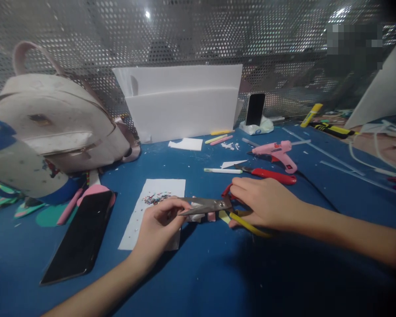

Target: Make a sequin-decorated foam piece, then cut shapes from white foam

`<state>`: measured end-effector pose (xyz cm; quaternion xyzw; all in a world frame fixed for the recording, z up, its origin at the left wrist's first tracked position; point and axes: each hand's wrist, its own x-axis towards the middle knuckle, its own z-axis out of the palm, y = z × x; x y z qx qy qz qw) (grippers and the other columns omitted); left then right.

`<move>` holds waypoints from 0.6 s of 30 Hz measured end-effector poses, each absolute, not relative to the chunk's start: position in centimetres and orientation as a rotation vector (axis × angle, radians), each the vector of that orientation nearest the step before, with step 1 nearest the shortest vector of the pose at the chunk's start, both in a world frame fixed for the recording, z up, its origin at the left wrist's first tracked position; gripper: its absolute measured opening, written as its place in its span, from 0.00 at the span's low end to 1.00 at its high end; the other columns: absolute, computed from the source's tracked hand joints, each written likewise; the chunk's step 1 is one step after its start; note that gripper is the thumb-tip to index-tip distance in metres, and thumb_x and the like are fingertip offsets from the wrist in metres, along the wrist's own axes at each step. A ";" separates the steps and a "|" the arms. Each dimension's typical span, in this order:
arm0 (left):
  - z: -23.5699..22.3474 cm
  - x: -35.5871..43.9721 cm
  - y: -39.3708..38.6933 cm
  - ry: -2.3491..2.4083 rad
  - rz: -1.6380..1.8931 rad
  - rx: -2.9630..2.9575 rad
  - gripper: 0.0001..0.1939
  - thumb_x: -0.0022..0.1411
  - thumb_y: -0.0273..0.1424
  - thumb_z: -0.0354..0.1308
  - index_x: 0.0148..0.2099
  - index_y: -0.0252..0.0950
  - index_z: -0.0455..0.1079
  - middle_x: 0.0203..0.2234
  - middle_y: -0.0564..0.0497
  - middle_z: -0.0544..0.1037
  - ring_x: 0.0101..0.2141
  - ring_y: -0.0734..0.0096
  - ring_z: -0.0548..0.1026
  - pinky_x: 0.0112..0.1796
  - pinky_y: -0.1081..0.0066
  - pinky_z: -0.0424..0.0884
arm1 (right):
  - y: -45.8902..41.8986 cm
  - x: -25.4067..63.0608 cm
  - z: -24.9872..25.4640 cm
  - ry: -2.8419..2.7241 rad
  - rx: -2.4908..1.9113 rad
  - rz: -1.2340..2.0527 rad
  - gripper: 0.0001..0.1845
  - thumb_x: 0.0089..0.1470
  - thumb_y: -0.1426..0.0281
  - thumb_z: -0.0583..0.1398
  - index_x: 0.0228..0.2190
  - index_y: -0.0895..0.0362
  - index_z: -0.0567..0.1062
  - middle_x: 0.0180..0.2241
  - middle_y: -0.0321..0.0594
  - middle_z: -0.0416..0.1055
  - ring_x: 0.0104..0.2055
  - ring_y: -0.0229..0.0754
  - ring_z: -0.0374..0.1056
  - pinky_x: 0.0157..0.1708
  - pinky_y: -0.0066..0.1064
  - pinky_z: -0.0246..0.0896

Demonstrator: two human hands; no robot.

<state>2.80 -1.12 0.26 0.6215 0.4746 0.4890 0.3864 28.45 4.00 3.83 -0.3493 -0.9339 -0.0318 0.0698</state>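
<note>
My right hand [267,200] grips a pair of scissors [213,205] by its red and yellow handles. The blades point left and stand a little apart, reaching my left hand [163,220]. Thumb and fingers of that hand are pinched together near the blade tips; whatever is between them is too small or hidden to make out. Under the blades lie small white and pink pieces [211,216], partly covered. A white sheet [130,235] lies beneath my left hand, with a heap of tiny multicoloured bits [155,198] on it.
On the blue table [218,277] lie a black phone [79,237], a red-handled tool [273,175], a pink glue gun [273,151] and several pens. A pale backpack [53,119] and a blue-and-white bottle [23,163] stand left. White boards [185,110] lean against the perforated metal screen.
</note>
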 end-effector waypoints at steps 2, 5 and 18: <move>0.3 2.9 -1.0 1.214 1.257 1.592 0.07 0.55 0.23 0.57 0.30 0.37 0.75 0.26 0.51 0.79 0.29 0.70 0.74 0.31 0.72 0.69 | 3.9 28.2 3.8 -2.820 -1.037 -0.072 0.34 0.49 0.38 0.53 0.29 0.59 0.70 0.31 0.39 0.68 0.29 0.40 0.65 0.21 0.27 0.43; 0.5 2.9 -1.0 1.192 1.271 1.609 0.07 0.54 0.23 0.57 0.29 0.37 0.75 0.26 0.51 0.80 0.29 0.70 0.76 0.31 0.71 0.72 | 3.9 27.8 3.9 -2.827 -1.034 -0.070 0.34 0.48 0.38 0.54 0.28 0.59 0.70 0.30 0.39 0.67 0.28 0.39 0.65 0.20 0.27 0.42; 0.0 2.8 -1.0 1.177 1.275 1.597 0.06 0.56 0.23 0.58 0.34 0.37 0.76 0.27 0.52 0.79 0.29 0.70 0.75 0.32 0.72 0.72 | 4.0 27.9 3.9 -2.831 -1.008 -0.014 0.32 0.50 0.40 0.54 0.24 0.58 0.68 0.27 0.37 0.66 0.25 0.37 0.62 0.21 0.27 0.37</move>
